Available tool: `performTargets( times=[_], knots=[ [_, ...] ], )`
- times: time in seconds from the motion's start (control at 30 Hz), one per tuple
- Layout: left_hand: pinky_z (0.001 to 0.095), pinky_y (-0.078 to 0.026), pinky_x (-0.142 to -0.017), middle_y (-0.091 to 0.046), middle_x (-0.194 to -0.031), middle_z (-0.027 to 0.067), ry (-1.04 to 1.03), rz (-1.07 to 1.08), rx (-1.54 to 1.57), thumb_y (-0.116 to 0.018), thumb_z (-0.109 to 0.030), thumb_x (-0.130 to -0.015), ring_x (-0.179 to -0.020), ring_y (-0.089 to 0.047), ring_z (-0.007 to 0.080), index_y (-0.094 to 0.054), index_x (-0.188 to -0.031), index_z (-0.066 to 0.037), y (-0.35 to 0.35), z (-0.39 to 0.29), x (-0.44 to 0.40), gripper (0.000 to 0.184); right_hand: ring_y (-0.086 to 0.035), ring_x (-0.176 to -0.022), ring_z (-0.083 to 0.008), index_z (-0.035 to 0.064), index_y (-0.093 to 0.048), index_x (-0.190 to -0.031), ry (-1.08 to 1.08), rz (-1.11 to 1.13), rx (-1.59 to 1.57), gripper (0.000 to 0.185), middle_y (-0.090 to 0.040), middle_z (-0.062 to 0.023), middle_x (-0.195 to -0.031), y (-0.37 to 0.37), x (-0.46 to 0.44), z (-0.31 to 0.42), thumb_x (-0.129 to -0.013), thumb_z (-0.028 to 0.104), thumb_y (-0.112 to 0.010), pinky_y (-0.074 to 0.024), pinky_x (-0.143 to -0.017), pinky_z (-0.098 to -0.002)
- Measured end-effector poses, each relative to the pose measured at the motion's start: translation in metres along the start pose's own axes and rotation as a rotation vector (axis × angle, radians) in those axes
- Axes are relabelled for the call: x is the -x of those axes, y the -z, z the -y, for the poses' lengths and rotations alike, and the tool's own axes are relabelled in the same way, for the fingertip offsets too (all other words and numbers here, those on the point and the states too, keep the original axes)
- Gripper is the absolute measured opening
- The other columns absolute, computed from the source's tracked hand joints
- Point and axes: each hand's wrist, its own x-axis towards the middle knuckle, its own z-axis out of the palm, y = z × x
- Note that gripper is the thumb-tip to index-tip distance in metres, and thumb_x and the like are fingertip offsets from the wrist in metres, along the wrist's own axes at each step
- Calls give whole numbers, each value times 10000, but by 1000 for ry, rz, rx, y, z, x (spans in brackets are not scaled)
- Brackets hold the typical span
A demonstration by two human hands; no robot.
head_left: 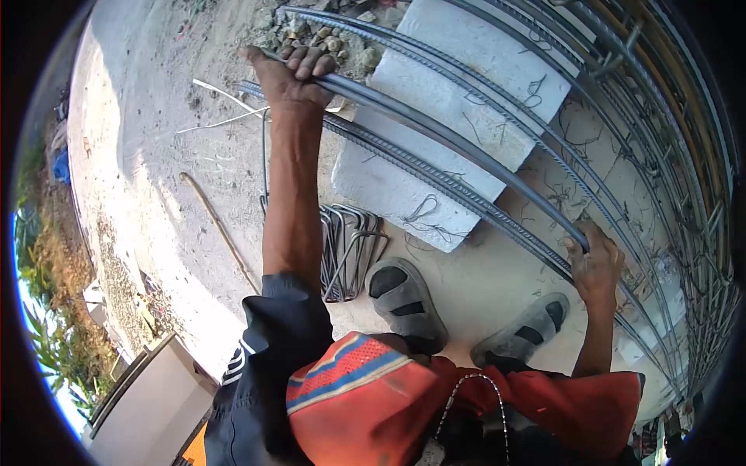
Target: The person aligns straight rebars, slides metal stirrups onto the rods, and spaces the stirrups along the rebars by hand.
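Observation:
A smooth dark steel rod [435, 128] runs slantwise in front of me, looking curved in the wide view. My left hand [291, 74] is closed over its far left end, thumb pointing outward. Around the rod's lower right end wraps my right hand [597, 260]. Beneath the rod lie ribbed rebars [420, 171], which pass close under the right hand. More ribbed rebars [482, 93] stretch above the rod. A pile of bent steel stirrups [351, 245] rests on the ground below my left forearm.
White concrete blocks [435, 70] lie under the bars, with bits of tie wire [427, 221] on them. A tied rebar cage [684, 155] stands at the right. A stick [217, 229] lies at the left, rubble [334, 39] at the top. My sandalled feet [408, 299] stand near the blocks.

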Motion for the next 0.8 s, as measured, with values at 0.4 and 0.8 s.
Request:
performTargets(
  times=[0.4, 0.8],
  knots=[
    [257, -243, -371, -276, -478, -32, -18, -27, 31, -437, -718, -797, -362, -256, 104, -380, -723, -110, 2, 15, -34, 615, -612, -643, -371, 28, -532, -861, -134, 105, 85, 197, -614, -173, -705, -14, -12, 1, -828, 180, -653, -456, -573, -455],
    [317, -548, -664, -559, -957, 123, -743, -254, -544, -664, -237, -858, -854, -599, 216, -413, -1232, 83, 52, -16, 28, 553, -624, -617, -356, 21, -526, -866, 34, 126, 86, 277, -625, -179, -716, -30, -13, 8, -828, 263, -656, -480, -546, -434]
  ],
)
